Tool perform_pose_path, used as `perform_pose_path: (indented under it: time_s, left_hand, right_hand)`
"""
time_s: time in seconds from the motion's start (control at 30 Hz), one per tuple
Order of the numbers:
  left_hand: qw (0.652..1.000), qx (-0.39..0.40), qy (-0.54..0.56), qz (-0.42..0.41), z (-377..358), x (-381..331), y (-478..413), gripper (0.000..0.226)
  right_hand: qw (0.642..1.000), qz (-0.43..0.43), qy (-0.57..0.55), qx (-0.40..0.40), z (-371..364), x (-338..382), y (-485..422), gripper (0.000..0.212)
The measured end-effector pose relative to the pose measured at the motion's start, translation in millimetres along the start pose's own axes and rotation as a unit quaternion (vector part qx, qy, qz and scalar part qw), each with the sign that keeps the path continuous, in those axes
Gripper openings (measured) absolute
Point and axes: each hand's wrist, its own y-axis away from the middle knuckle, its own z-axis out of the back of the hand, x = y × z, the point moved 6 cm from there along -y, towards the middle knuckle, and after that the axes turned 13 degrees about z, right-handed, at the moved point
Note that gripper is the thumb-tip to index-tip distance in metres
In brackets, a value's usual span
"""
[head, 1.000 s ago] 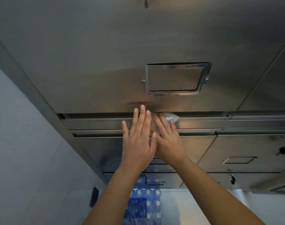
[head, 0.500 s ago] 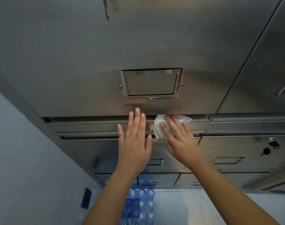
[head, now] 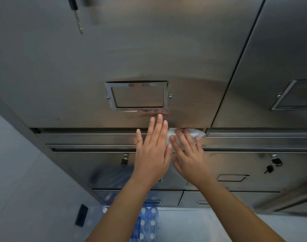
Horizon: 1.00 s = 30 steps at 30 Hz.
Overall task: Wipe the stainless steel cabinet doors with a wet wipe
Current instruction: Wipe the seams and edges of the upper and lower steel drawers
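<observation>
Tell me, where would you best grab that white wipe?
Probably pinch the free corner of the wet wipe that pokes out beyond the fingertips of the right hand, coming from the right. The rest lies pinned flat under those fingers against the steel rail.

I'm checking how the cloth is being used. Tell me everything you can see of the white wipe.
The wet wipe is white, thin and crumpled, like soft fabric. It lies against the steel ledge just below the large cabinet door, near that door's lower right corner. The right hand presses it with straight spread fingers, covering most of it; its right end pokes out. The left hand lies beside it; contact cannot be told.
</observation>
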Motion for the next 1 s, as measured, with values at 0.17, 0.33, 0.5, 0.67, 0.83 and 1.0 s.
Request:
perform_pose_path:
  time_s: [0.17,0.33,0.5,0.67,0.83,1.0]
  left_hand:
    - [1.000,0.002,0.002,-0.019,-12.9,-27.3,-1.7,0.060]
    - [0.999,0.013,0.002,-0.038,-27.9,-51.7,1.7,0.062]
    - [0.999,0.010,-0.016,-0.046,-36.0,-65.0,3.9,0.060]
    - [0.999,0.009,-0.019,-0.046,-42.3,-74.5,3.2,0.061]
    - [0.999,0.006,-0.016,-0.034,-47.1,-82.5,4.1,0.061]
    - [0.999,0.002,-0.023,-0.045,-51.8,-92.4,6.6,0.061]
  right_hand:
    - [0.999,-0.003,0.037,0.032,12.1,-35.4,30.1,0.065]
    - [0.999,-0.009,0.026,0.040,20.6,-51.6,43.5,0.065]
    - [0.999,-0.027,0.003,0.032,24.1,-61.6,51.2,0.067]
    - [0.999,-0.044,-0.011,0.007,30.8,-75.5,59.6,0.065]
    - [0.998,-0.055,0.023,0.006,37.7,-102.5,81.1,0.062]
    - [0.997,-0.066,0.045,-0.004,41.6,-115.3,91.2,0.060]
